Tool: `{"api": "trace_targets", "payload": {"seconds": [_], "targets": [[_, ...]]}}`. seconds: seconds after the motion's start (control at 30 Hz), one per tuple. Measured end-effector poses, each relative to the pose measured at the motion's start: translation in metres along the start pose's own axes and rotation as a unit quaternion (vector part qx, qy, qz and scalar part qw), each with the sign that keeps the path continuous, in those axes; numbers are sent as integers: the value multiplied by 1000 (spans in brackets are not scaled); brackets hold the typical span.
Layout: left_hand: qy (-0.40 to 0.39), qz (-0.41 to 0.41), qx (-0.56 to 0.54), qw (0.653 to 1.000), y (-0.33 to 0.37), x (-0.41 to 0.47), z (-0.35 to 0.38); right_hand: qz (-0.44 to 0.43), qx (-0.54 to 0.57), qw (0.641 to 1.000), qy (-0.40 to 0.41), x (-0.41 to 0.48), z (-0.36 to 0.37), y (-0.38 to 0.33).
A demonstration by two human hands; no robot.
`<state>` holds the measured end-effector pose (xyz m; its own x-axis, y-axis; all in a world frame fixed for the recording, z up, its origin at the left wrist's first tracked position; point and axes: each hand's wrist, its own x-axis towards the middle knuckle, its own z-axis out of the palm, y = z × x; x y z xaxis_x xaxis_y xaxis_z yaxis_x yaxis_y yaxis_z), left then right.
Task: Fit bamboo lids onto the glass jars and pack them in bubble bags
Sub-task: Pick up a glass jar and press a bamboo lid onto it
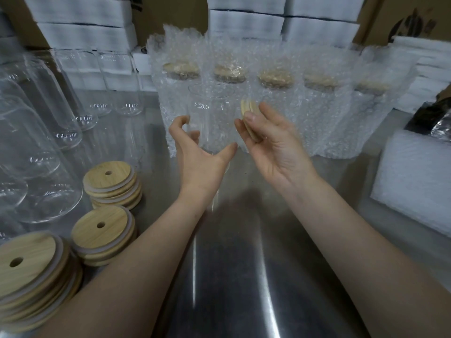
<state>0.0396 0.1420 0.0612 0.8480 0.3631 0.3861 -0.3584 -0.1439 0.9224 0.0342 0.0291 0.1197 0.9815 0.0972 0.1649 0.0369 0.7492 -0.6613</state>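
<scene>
A clear glass jar [211, 113] stands upright and uncapped on the steel table, just in front of the packed row. My left hand [199, 154] is at its lower part, fingers curled loosely around the glass with the thumb spread to the right. My right hand [266, 140], to the right of the jar, pinches a bamboo lid [247, 118] held on edge. Three stacks of bamboo lids with straw holes [111, 185] [103, 236] [31, 276] lie at the left. Several lidded jars in bubble bags [275, 93] stand in a row behind.
Several empty glass jars [44, 142] crowd the left side. A stack of flat bubble bags [415, 181] lies at the right edge. White foam packs [246, 23] and cardboard boxes line the back. The steel table [244, 276] stretches toward me between my forearms.
</scene>
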Motion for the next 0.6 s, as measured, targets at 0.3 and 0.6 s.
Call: {"api": "trace_targets", "payload": {"seconds": [0.3,0.6], "targets": [[-4,-6,-1,1000,1,0,0,28,-19,999,3,1,-4,-4],[-4,1,8,1000,0,1,-1,47,-101,994,8,1,-7,-2]]}}
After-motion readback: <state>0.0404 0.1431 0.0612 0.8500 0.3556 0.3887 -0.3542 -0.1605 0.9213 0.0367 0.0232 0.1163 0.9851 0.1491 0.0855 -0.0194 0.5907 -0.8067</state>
